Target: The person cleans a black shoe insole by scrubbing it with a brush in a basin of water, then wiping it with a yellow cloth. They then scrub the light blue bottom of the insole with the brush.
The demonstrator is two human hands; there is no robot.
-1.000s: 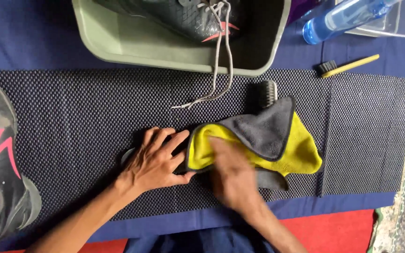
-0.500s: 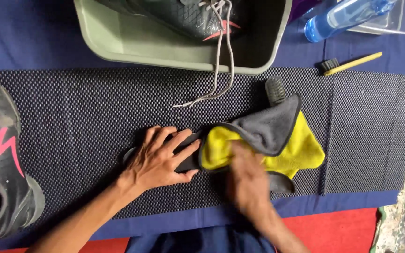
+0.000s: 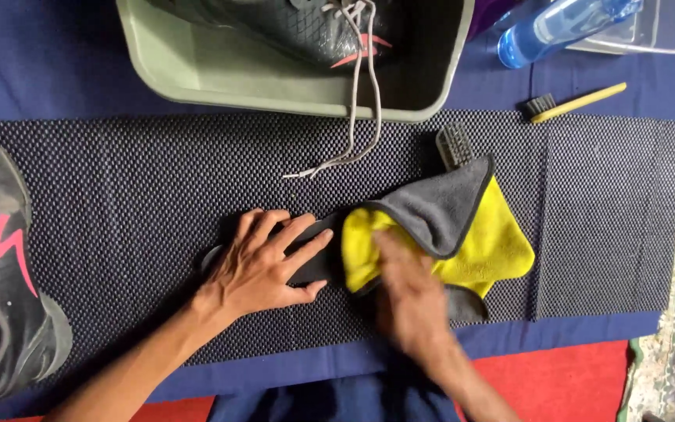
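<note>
Dark mesh matting (image 3: pixel 119 180) covers the tabletop, where a black insole (image 3: pixel 314 258) is pinned flat under the left hand (image 3: pixel 263 266), fingers spread. A yellow-and-grey cloth (image 3: pixel 447 234) is pressed on it by the blurred right hand (image 3: pixel 412 301); finger position cannot be told. Wiping seems underway; steady pressure is called for next.

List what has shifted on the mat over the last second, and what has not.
The right hand has slid back and forth over the yellow and grey microfibre cloth, rubbing it on the dark flat insole; the cloth shifted slightly right and now covers more of the black brush. The left hand stays pressed flat on the insole. The grey-green plastic tub, the yellow-handled brush and the blue spray bottle are unmoved.
</note>
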